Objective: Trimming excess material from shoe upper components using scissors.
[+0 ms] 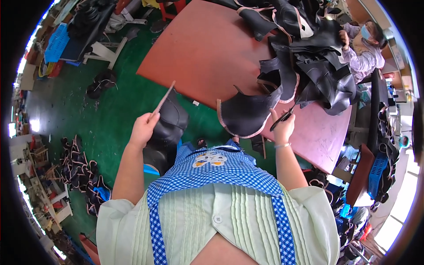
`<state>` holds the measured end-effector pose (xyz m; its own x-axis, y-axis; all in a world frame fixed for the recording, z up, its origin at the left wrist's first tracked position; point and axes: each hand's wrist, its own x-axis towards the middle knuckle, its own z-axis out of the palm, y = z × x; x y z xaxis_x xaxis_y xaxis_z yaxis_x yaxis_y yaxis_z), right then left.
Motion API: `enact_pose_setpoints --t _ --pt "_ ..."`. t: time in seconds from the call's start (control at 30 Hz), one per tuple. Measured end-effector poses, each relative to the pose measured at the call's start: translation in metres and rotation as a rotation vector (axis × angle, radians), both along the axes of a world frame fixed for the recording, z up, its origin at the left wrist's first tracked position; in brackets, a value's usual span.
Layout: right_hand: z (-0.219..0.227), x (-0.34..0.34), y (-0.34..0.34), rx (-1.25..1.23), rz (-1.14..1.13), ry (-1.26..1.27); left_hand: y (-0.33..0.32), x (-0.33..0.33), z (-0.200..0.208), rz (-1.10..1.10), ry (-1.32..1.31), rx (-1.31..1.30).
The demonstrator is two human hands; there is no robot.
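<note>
My left hand (pixel 143 131) is closed on a black leather piece (pixel 173 120) with a tan stitched edge. The piece hangs down from my fingers over the green floor. In my right hand (pixel 283 131) is a pair of black-handled scissors (pixel 285 116), its blades pointing up and away from me. Just left of the scissors, another curved black leather piece (pixel 245 114) with a tan stitched border hangs over the near edge of the reddish table (pixel 203 48). Whether my right fingers touch that piece's edge I cannot tell.
A heap of black leather pieces (pixel 327 77) covers the table's right side. Beyond it stands a co-worker (pixel 364 51) in a mask, hands at the heap. More pieces (pixel 79 170) lie on the floor at left. A blue basket (pixel 377 174) stands at right.
</note>
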<state>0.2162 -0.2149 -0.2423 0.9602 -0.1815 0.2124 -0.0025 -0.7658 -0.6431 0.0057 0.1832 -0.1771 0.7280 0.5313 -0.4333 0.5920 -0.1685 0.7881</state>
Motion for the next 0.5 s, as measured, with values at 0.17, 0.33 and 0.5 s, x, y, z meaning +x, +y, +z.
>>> enact_pose_setpoints --t 0.17,0.33,0.5 --pt "-0.094 0.041 -0.015 0.196 -0.057 0.404 0.007 0.043 0.004 -0.003 -0.097 -0.053" --pt "-0.060 0.032 0.024 0.234 -0.106 0.332 -0.030 0.069 0.033 0.037 -0.201 0.375" --pt "-0.067 0.028 0.063 0.587 0.227 0.548 -0.055 0.100 -0.030 -0.344 -0.464 0.726"
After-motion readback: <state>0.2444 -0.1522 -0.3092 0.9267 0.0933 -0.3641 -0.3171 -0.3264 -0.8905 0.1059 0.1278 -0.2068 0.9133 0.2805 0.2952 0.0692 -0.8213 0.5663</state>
